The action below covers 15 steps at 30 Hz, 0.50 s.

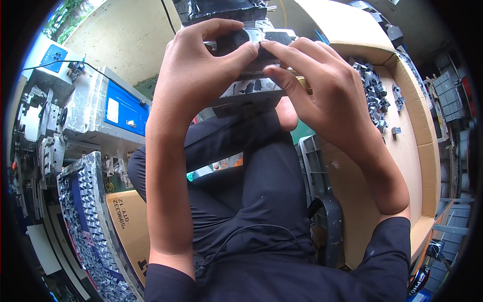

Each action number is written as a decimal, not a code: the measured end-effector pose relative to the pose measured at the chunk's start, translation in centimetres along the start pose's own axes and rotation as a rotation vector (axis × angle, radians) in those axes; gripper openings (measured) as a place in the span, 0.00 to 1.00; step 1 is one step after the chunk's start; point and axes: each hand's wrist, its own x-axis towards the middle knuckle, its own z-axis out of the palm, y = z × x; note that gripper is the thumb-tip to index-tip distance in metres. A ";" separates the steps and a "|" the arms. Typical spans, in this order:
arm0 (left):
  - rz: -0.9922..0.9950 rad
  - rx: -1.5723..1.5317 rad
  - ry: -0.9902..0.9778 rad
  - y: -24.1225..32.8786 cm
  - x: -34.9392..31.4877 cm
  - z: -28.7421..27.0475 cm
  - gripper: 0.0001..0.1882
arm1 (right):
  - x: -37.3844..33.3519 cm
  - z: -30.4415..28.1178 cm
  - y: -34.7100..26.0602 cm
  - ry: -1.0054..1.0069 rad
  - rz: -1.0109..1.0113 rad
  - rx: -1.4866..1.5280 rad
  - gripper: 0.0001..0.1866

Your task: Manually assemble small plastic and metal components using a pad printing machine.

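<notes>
"What's on the right?"
"A box [427, 166], small pieces [371, 95] in its far half, crates [446, 95] beyond its right side."
"And left?"
"Near left, a tray [90, 160] with clips [90, 194] in it; a carton [126, 216] just right of that; a cabinet [126, 108] farther off behind both."
"Between?"
"The person's legs [271, 176], with a block [249, 88] beyond them."

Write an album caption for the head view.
Left hand and right hand meet at a small silvery piece, near a cardboard box holding grey parts.

– What are we examining?
– We are viewing a small, silver-grey piece [255, 34], curved along its edge, lying between our left hand [195, 65] and right hand [323, 75], partly covered.
</notes>
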 end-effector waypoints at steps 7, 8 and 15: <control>-0.002 0.028 0.002 0.3 0.1 0.1 0.26 | -0.1 0.0 0.1 0.000 0.000 -0.002 0.19; 0.031 0.047 0.013 0.2 0.1 0.1 0.25 | -0.1 0.0 0.2 -0.001 -0.003 -0.005 0.19; 0.050 0.035 0.032 -0.2 0.1 0.2 0.25 | 0.0 0.0 0.0 -0.004 -0.006 -0.002 0.19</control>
